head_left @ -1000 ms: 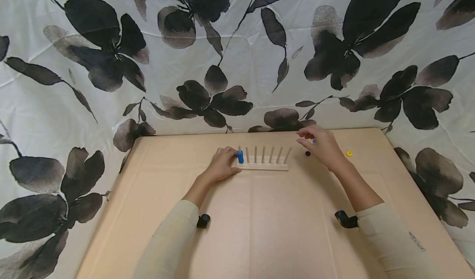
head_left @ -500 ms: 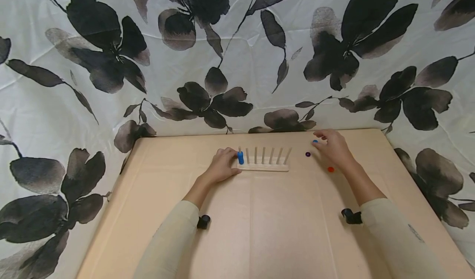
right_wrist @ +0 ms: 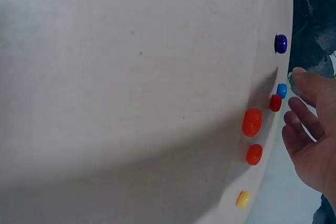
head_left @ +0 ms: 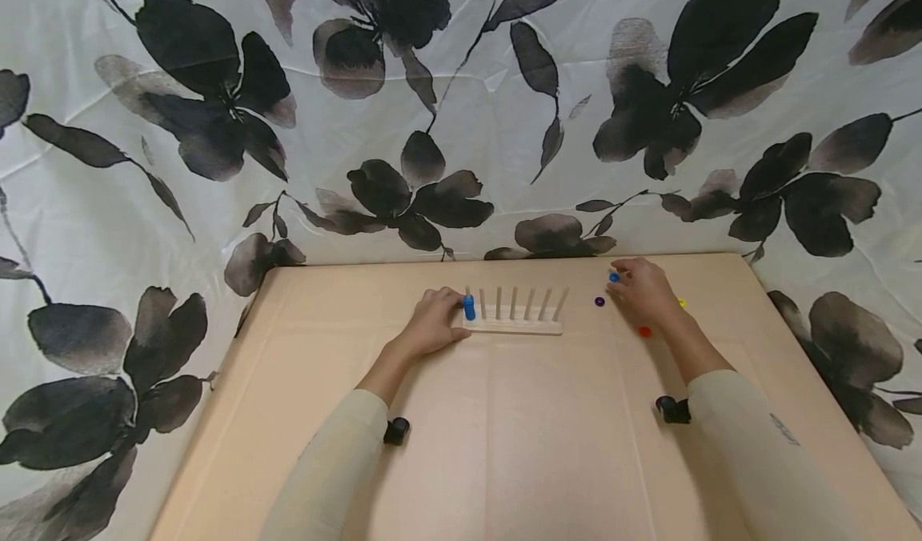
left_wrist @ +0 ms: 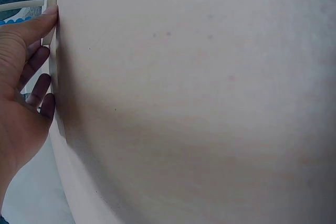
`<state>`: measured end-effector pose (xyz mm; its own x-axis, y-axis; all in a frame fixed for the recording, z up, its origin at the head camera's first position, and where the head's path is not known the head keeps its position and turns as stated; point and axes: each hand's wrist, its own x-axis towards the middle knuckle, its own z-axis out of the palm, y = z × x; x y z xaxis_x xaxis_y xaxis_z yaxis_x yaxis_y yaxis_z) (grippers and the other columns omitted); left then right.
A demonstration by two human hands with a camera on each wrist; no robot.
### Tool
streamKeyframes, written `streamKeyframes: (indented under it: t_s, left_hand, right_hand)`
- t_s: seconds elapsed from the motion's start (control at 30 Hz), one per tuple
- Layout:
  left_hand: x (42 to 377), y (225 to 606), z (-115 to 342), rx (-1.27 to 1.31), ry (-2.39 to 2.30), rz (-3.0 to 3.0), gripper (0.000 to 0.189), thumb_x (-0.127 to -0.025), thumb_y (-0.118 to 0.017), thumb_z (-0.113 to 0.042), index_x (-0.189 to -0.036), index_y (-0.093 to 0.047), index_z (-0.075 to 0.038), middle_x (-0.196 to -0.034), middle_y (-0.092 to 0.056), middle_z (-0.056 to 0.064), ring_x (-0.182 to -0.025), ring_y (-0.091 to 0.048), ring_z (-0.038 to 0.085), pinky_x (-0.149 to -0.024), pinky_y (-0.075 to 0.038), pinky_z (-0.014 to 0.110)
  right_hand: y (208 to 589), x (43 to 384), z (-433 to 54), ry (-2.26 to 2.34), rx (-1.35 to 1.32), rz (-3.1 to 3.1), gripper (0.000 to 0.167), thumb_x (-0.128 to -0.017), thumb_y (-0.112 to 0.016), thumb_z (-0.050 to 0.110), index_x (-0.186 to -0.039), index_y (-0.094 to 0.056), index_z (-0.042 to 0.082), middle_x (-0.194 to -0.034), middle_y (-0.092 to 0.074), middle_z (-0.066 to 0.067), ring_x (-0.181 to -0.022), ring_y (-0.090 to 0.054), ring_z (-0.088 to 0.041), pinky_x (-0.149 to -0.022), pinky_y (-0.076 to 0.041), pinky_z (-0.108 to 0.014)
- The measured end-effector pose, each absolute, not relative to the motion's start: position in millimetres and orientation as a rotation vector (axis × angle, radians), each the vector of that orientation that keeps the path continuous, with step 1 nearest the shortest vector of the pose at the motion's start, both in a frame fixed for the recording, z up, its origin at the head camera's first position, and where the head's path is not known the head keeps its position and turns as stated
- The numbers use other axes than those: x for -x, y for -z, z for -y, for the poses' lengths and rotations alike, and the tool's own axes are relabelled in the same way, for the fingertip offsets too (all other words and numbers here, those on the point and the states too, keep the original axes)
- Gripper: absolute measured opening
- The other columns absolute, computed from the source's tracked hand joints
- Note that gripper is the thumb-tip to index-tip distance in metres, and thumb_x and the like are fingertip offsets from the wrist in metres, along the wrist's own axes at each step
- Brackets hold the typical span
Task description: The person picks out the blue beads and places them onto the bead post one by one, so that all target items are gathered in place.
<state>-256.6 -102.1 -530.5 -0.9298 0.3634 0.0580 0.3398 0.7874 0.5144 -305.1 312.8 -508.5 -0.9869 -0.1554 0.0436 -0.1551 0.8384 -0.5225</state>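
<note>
My left hand grips the left end of a wooden peg rack, thumb along its front side. Several thin pegs stand upright in a row, and blue beads are stacked on the leftmost one. Out to the right, my right hand has its fingertips at a loose blue bead. From the right wrist, the thumb and fingers are bent but spread apart, beside that blue bead; contact is unclear.
Around the right hand lie a purple bead, an orange-red bead and a yellow bead. The right wrist view adds a red bead. A floral cloth hangs behind the tabletop.
The right hand moved rightward, away from the rack side, and came down at the loose blue bead. The left hand and rack have stayed in place.
</note>
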Motion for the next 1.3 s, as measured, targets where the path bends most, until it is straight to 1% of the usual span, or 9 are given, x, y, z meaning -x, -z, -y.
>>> streamKeyframes:
  t_s: [0.07, 0.17, 0.3, 0.37, 0.57, 0.7, 0.97, 1.2, 1.3]
  left_hand:
    - [257, 531, 103, -0.575, -0.834, -2.927, 0.058, -0.086, -0.086, -0.028, -0.135, -0.064, -0.006, -0.134, -0.063, 0.006, -0.126, -0.048, 0.032, -0.110, -0.039, 0.049]
    - [257, 530, 103, -0.576, -0.832, -2.924, 0.058, -0.086, -0.085, -0.028, -0.136, -0.063, -0.007, -0.134, -0.063, 0.006, -0.126, -0.048, 0.032, -0.110, -0.039, 0.049]
    - [255, 529, 103, -0.581, -0.832, -2.924, 0.058, -0.086, -0.085, -0.028, -0.135, -0.064, -0.007, -0.134, -0.062, 0.007, -0.125, -0.048, 0.033, -0.109, -0.039, 0.050]
    - [254, 529, 103, -0.586, -0.830, -2.925, 0.058, -0.086, -0.085, -0.028, -0.135, -0.064, -0.006, -0.133, -0.063, 0.007, -0.125, -0.049, 0.033, -0.109, -0.040, 0.050]
    - [254, 528, 104, -0.585, -0.829, -2.924, 0.057, -0.087, -0.085, -0.028, -0.135, -0.063, -0.007, -0.133, -0.062, 0.007, -0.126, -0.048, 0.033, -0.110, -0.039, 0.050]
    - [254, 529, 104, -0.591, -0.833, -2.929, 0.056, -0.086, -0.085, -0.027, -0.134, -0.064, -0.006, -0.132, -0.063, 0.007, -0.125, -0.048, 0.033, -0.108, -0.040, 0.051]
    - [254, 530, 105, -0.604, -0.816, -2.925, 0.058, -0.086, -0.085, -0.029, -0.135, -0.064, -0.006, -0.133, -0.062, 0.007, -0.124, -0.049, 0.032, -0.108, -0.040, 0.049]
    - [253, 532, 106, -0.633, -0.819, -2.923, 0.058, -0.086, -0.085, -0.029, -0.135, -0.064, -0.006, -0.133, -0.062, 0.006, -0.125, -0.049, 0.033, -0.109, -0.040, 0.049]
    - [252, 532, 107, -0.631, -0.822, -2.922, 0.059, -0.086, -0.085, -0.029, -0.136, -0.063, -0.006, -0.134, -0.062, 0.006, -0.125, -0.048, 0.033, -0.109, -0.040, 0.050]
  right_hand:
    - [510, 306, -312, 0.861, 0.236, -2.999, 0.049, -0.099, -0.068, 0.016, -0.139, -0.056, -0.009, -0.132, -0.056, -0.032, -0.125, -0.051, -0.049, -0.111, -0.038, -0.063]
    - [513, 308, -311, 0.864, 0.215, -2.995, 0.047, -0.099, -0.068, 0.016, -0.136, -0.057, -0.010, -0.123, -0.057, -0.031, -0.115, -0.054, -0.046, -0.107, -0.043, -0.061]
    - [517, 310, -311, 0.853, 0.213, -3.001, 0.040, -0.100, -0.067, 0.015, -0.131, -0.060, -0.010, -0.113, -0.056, -0.026, -0.104, -0.052, -0.040, -0.100, -0.047, -0.057]
    - [520, 310, -312, 0.840, 0.226, -3.009, 0.037, -0.100, -0.067, 0.014, -0.128, -0.061, -0.010, -0.110, -0.055, -0.026, -0.102, -0.051, -0.040, -0.098, -0.047, -0.057]
    - [524, 312, -312, 0.850, 0.276, -3.046, 0.027, -0.099, -0.066, 0.010, -0.118, -0.066, -0.009, -0.108, -0.058, -0.027, -0.101, -0.055, -0.042, -0.096, -0.048, -0.057]
    - [525, 312, -310, 0.873, 0.308, -3.073, 0.021, -0.098, -0.067, 0.006, -0.112, -0.068, -0.009, -0.105, -0.061, -0.028, -0.098, -0.057, -0.043, -0.094, -0.049, -0.057]
    - [523, 305, -309, 0.873, 0.306, -3.082, 0.020, -0.098, -0.068, 0.006, -0.112, -0.068, -0.008, -0.105, -0.062, -0.027, -0.099, -0.056, -0.042, -0.095, -0.048, -0.057]
    - [519, 296, -310, 0.857, 0.287, -3.102, 0.019, -0.097, -0.070, 0.009, -0.112, -0.070, -0.003, -0.106, -0.064, -0.026, -0.100, -0.054, -0.042, -0.095, -0.044, -0.059]
    - [519, 293, -311, 0.881, 0.304, -3.114, 0.019, -0.096, -0.071, 0.009, -0.111, -0.070, -0.003, -0.106, -0.067, -0.025, -0.101, -0.056, -0.043, -0.095, -0.044, -0.059]
